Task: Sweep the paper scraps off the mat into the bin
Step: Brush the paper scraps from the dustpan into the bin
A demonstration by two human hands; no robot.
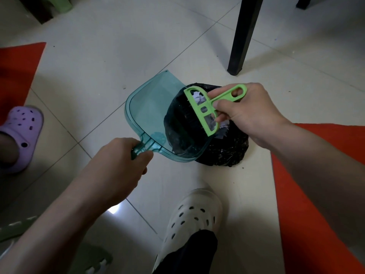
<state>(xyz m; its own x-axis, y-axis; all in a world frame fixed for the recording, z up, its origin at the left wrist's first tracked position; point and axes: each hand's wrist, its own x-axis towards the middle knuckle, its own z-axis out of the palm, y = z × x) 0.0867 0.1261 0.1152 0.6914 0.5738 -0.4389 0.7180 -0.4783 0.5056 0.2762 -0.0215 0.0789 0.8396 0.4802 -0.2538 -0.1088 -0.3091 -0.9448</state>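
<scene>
Nearest, a white clog (pixel 192 220) on the tiled floor (pixel 102 62), red mat (pixel 308 204) along its right side. Left hand (pixel 120 159) curled tight round the handle of a teal dustpan (pixel 150 111), pan tilted with its open edge over the black bin bag (pixel 223 151). Right hand (pixel 250 113) pinches the stem of a green brush (pixel 205 109) above the bag mouth. Paper scraps (pixel 199 99) lie inside the bag, white and pale. Beyond: black furniture leg (pixel 245 34). Far left: lilac clog (pixel 21 135), second red mat corner (pixel 17 70).
</scene>
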